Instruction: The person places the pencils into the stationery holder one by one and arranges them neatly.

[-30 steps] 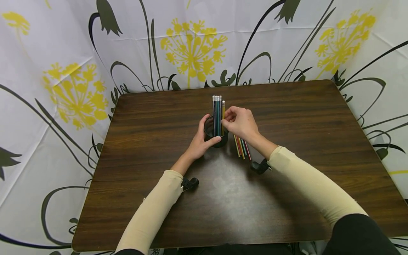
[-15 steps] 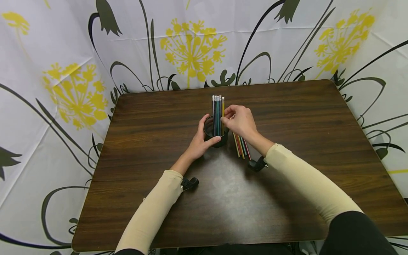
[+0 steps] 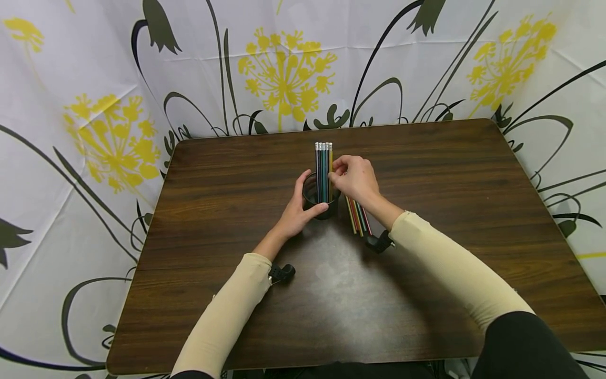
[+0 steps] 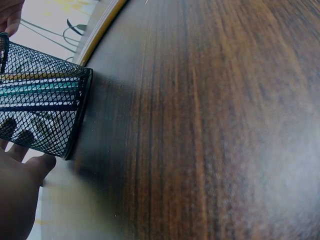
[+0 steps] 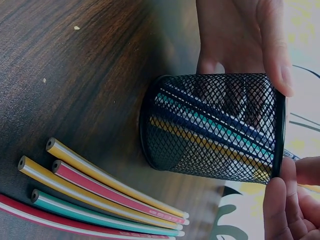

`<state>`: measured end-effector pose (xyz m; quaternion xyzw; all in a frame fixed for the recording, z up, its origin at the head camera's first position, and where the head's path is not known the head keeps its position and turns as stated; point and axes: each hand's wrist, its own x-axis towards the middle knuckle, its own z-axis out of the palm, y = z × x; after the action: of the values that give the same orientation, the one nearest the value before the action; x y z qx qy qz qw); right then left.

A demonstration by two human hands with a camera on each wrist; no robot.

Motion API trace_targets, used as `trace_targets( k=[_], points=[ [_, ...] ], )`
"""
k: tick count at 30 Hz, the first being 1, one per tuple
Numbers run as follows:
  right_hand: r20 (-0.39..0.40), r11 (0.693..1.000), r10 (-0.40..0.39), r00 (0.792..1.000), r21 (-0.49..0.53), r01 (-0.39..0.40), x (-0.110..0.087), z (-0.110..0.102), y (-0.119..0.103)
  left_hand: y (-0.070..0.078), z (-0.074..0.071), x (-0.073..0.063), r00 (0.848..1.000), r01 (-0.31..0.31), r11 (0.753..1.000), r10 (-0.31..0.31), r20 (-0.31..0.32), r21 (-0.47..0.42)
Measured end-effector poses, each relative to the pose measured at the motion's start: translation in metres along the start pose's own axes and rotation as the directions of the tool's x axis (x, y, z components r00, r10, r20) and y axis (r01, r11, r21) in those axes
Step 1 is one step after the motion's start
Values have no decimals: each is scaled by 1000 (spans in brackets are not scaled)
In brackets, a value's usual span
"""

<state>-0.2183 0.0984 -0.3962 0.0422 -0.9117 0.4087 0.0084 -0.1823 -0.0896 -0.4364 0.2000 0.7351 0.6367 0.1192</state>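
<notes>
A black wire-mesh pencil cup (image 3: pixel 333 209) stands upright on the table, and my left hand (image 3: pixel 292 217) grips it from the left, thumb near the front rim. Several dark and teal pencils (image 3: pixel 322 171) stand in it, white erasers up. Along their right side is a yellow pencil (image 3: pixel 331 162), pinched between the thumb and fingers of my right hand (image 3: pixel 358 180). Its lower part shows through the mesh in the right wrist view, where my right fingertips (image 5: pixel 276 192) are right at the rim. The left wrist view shows the cup's mesh wall (image 4: pixel 50 127) and base.
Several loose pencils (image 5: pixel 110 187), yellow, pink, green and red, lie side by side on the brown wooden table (image 3: pixel 227 221) just right of the cup. A white curtain (image 3: pixel 199 73) with printed flowers hangs behind the table. Each wrist carries a small black camera (image 3: pixel 282 273).
My right hand has shifted slightly left. The yellow pencil first rose a little, then settled until its eraser end is level with the others. My left hand and the cup have stayed in place.
</notes>
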Motion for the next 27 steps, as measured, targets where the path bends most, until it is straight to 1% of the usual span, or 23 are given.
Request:
trace_targets(
  k=[12,19,21,24,27],
  points=[
    [27,999,39,999,-15,-39,2,-1,-3,1,-1,-1,1000,1,1000,0,4,-7],
    [53,998,60,997,10,-61,3,-2,-3,0,0,-1,1000,8,1000,-8,-1,-16],
    [74,996,73,995,37,-76,3,-4,-3,-1,0,-1,1000,11,1000,-11,0,-17],
    [95,988,93,991,116,-104,5,-7,-1,-1,0,-1,1000,12,1000,-12,0,-19],
    [85,964,117,990,230,-133,8,-11,6,-1,0,-1,1000,13,1000,-13,-4,-14]
  ],
)
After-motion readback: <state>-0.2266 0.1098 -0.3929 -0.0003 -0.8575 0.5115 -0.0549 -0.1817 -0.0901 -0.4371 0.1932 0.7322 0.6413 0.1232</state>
